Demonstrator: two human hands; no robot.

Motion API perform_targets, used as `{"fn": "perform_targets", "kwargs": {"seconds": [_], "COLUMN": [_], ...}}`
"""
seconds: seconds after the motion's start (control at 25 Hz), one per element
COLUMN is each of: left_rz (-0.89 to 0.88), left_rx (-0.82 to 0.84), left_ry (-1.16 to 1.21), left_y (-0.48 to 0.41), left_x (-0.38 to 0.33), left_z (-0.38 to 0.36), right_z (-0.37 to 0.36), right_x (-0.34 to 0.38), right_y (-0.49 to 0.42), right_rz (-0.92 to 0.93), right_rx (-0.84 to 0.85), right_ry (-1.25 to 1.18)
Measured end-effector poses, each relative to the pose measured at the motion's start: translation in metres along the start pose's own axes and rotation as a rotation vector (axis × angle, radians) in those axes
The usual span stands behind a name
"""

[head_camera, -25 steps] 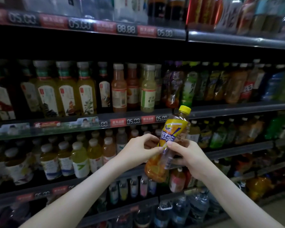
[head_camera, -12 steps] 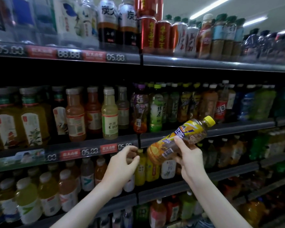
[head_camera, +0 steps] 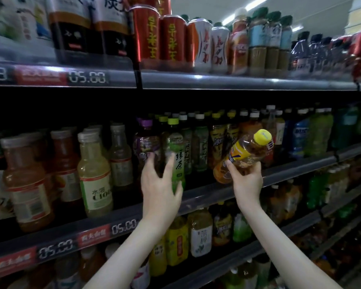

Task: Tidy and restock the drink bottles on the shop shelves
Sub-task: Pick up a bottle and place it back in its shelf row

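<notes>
My right hand point(head_camera: 247, 180) grips a yellow-capped iced tea bottle point(head_camera: 245, 152) around its lower half, tilted with the cap up and to the right, in front of the middle shelf point(head_camera: 217, 191). My left hand point(head_camera: 161, 184) is raised with fingers spread and straight, reaching at a green tea bottle point(head_camera: 176, 155) and a purple-capped bottle point(head_camera: 146, 147) at the shelf front; its fingertips are at or just before them. Rows of similar yellow-labelled tea bottles point(head_camera: 217, 140) stand behind the held bottle.
Pale and orange juice bottles point(head_camera: 95, 174) fill the middle shelf's left side. Red cans point(head_camera: 154, 38) and more bottles crowd the top shelf. Lower shelves hold further drinks point(head_camera: 200, 234). Price strips point(head_camera: 92, 234) run along the shelf edges.
The view has tilted upward. My left hand let go of the bottle and rose toward the green tea bottle. My right hand lifted the yellow-capped bottle up to the middle shelf.
</notes>
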State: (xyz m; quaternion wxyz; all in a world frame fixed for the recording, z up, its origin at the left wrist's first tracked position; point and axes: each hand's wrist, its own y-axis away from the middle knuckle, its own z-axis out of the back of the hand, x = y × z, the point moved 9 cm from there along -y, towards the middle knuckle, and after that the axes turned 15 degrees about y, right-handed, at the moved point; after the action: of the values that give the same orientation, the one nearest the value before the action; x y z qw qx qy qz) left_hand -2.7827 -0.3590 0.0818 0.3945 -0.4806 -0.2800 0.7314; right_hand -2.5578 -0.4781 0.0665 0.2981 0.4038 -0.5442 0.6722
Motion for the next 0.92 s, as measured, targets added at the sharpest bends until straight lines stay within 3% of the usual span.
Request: {"fn": "perform_targets", "kwargs": {"seconds": [0.36, 0.52, 0.8, 0.92], "left_rz": [-0.191, -0.182, 0.003, -0.011], "left_rx": [-0.102, -0.073, 0.213, 0.192], "left_ry": [-0.238, -0.275, 0.108, 0.106], "left_y": [-0.048, -0.065, -0.082, -0.085], "left_x": [-0.036, -0.042, -0.049, -0.055], "left_z": [-0.095, -0.14, -0.21, -0.213], "right_z": [-0.05, -0.073, -0.08, -0.068], "right_x": [-0.021, -0.037, -0.049, -0.051], "right_y": [-0.1, -0.121, -0.134, -0.13], "right_rz": [0.083, 0.114, 0.247, 0.272], "right_rx": [0.291, 0.475, 0.723, 0.802], "right_ry": [0.249, 0.287, 0.313, 0.249]}}
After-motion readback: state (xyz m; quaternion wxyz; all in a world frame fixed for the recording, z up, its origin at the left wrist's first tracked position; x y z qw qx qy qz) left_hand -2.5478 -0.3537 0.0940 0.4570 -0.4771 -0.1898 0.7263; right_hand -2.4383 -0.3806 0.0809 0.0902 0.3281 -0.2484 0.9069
